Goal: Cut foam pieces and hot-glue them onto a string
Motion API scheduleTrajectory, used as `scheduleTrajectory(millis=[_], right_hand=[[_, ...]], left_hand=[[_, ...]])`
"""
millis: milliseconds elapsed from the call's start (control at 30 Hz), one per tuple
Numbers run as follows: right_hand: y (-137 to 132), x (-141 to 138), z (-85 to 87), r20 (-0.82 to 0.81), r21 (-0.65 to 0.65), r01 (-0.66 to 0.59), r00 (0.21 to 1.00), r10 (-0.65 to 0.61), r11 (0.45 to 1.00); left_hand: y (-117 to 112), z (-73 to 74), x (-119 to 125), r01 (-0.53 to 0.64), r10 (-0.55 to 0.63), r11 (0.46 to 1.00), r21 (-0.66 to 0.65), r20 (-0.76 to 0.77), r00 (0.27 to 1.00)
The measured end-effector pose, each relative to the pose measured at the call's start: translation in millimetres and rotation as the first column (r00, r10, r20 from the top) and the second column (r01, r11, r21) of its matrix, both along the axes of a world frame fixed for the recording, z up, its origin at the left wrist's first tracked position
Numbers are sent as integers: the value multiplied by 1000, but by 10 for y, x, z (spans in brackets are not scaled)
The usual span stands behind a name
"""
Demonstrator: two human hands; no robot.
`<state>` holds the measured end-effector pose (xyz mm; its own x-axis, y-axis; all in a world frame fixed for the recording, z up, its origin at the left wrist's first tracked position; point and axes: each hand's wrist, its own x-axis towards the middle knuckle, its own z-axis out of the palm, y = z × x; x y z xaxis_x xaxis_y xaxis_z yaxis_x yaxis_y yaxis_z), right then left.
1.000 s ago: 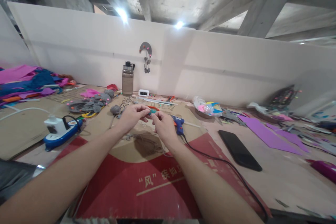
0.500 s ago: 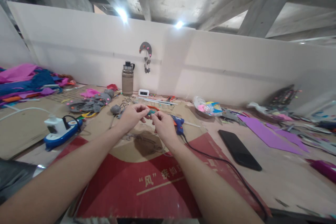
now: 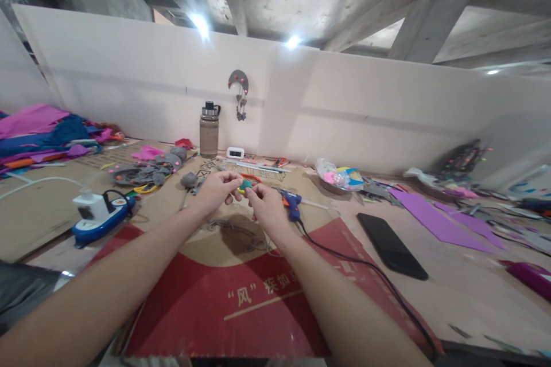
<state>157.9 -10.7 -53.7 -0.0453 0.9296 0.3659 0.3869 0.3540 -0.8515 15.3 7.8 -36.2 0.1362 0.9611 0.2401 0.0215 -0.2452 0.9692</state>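
Observation:
Between my two hands is a small teal-green piece with a bit of yellow (image 3: 245, 184), too small to make out its kind. My left hand (image 3: 218, 190) pinches its left side between thumb and fingertips. From the right, my right hand (image 3: 267, 204) pinches the same piece. Both hands are raised over a red and tan cardboard sheet (image 3: 224, 298). Below them lies a tangle of grey yarn (image 3: 236, 229). Just right of my right hand rests a blue glue gun (image 3: 293, 205), its cord running toward the front right.
A power strip (image 3: 103, 221) with a white plug lies left. Behind stand a water bottle (image 3: 209, 132) and a small white clock (image 3: 235, 152). A black phone (image 3: 391, 245) and purple sheets (image 3: 434, 218) lie right. Grey felt scraps (image 3: 150, 171) and a bowl of bits (image 3: 338, 179) flank the middle.
The teal piece has turned between my fingers, so more of its face and a yellow edge show. Both hands stay almost in place.

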Motion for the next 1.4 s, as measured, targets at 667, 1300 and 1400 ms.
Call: scheduleTrajectory(millis=[667, 1300, 1400], right_hand=[[23, 27, -22, 24, -7, -17, 1000, 17, 1000], [105, 44, -107, -211, -134, -92, 975, 62, 987], [77, 41, -55, -201, -48, -31, 979, 21, 998]], left_hand=[[39, -12, -33, 97, -94, 995, -37, 78, 993], [8, 84, -81, -79, 82, 997, -24, 211, 974], [-14, 86, -63, -65, 62, 996, 52, 59, 996]])
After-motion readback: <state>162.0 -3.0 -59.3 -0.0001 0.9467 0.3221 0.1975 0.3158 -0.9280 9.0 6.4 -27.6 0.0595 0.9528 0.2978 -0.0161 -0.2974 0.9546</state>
